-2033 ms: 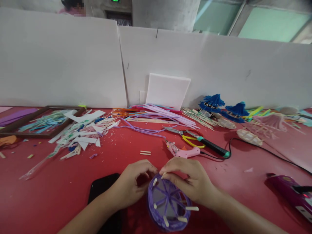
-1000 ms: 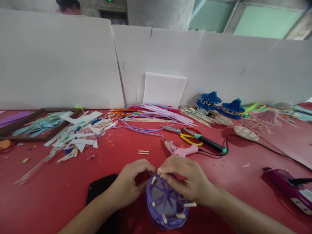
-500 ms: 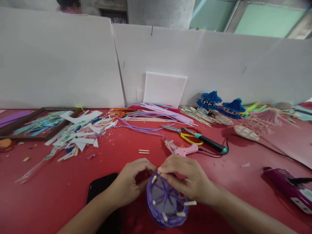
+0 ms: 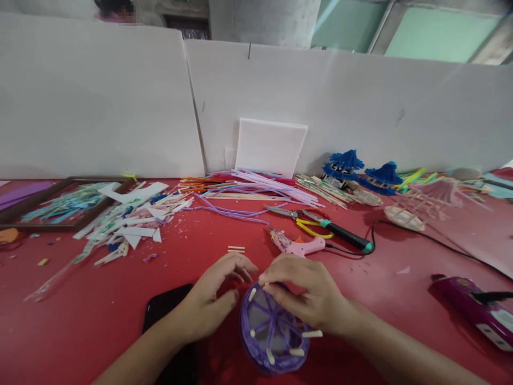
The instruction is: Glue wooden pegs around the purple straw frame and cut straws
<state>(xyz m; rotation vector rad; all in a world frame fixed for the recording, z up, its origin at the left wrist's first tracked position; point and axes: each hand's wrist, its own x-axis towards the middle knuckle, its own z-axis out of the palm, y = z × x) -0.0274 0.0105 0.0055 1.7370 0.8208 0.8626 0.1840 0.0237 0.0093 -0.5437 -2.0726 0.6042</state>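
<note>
A round purple craft piece (image 4: 273,369) with a wrapped rim and spokes of purple pipe cleaner sits low in the middle of the view. Several short pale wooden sticks (image 4: 297,352) stand up around its rim. At the far edge of that rim, my right hand (image 4: 306,291) pinches a small wooden stick, mostly hidden by the fingertips. My left hand (image 4: 218,294) is just left of the piece, apart from it, with thumb and fingers spread and nothing in them. Beyond the hands lie two loose short sticks (image 4: 236,249) and a pink hot glue gun (image 4: 298,246).
A black phone (image 4: 166,305) lies under my left forearm. Pliers with yellow handles (image 4: 315,229) and a black-handled tool (image 4: 348,235) are behind the glue gun. Pipe cleaners (image 4: 272,187) are piled at the back, scraps (image 4: 136,224) at left, a purple power strip (image 4: 476,310) at right.
My left hand has let go of the purple piece's rim and drawn slightly left, its fingers opening. My right hand stays pinched at the far rim.
</note>
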